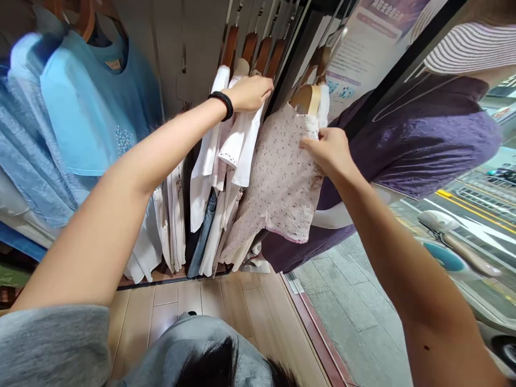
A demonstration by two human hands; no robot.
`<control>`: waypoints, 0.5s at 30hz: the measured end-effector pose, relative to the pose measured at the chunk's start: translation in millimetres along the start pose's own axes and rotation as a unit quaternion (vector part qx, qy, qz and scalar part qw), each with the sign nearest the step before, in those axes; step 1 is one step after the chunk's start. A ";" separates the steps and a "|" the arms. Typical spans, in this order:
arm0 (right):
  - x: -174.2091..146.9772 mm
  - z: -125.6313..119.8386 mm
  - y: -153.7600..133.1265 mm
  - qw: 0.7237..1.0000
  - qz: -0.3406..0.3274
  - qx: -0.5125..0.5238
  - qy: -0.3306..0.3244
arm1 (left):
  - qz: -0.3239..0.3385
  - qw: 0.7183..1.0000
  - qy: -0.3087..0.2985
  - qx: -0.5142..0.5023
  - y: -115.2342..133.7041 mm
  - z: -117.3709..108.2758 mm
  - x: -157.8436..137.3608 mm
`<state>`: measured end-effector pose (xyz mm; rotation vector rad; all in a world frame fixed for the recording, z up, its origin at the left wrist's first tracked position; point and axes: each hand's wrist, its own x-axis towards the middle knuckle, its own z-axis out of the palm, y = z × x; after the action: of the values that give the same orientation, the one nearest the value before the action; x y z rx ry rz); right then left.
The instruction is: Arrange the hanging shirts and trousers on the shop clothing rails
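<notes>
A pale pink blouse (282,166) with small dark specks hangs on a light wooden hanger (312,99). My right hand (330,150) pinches it near the shoulder, with the thumb on the front of the fabric. To its left, several white shirts (244,142) hang close together, one with dark stitching along a sleeve edge. My left hand (250,94), a black band around its wrist, is curled at the shoulder of a white shirt, just below the brown hangers (262,56). Its fingertips are partly hidden.
Blue tops, including a light blue T-shirt (86,102), hang at left. Jeans (203,234) and pale garments hang on a lower level. A dark post (403,70) and a purple garment (419,140) stand at right. Beyond the wooden floor (217,298) lie grey paving (355,290) and a parked scooter (451,252).
</notes>
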<state>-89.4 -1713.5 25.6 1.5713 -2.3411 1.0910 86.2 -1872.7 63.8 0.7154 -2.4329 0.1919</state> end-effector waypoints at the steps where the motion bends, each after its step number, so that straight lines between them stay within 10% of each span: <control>1: -5.8 0.5 9.6 1.000 0.000 0.006 -0.005 | -0.009 1.000 -0.007 0.014 2.5 -0.9 -1.8; 15: -126.7 -36.2 87.9 0.991 0.060 0.080 -0.094 | 0.023 0.999 -0.027 0.017 -1.1 10.2 11.7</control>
<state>-116.2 -1577.1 -50.4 1.6732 -2.5559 1.2343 73.7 -1881.8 62.1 0.6887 -2.5047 0.2342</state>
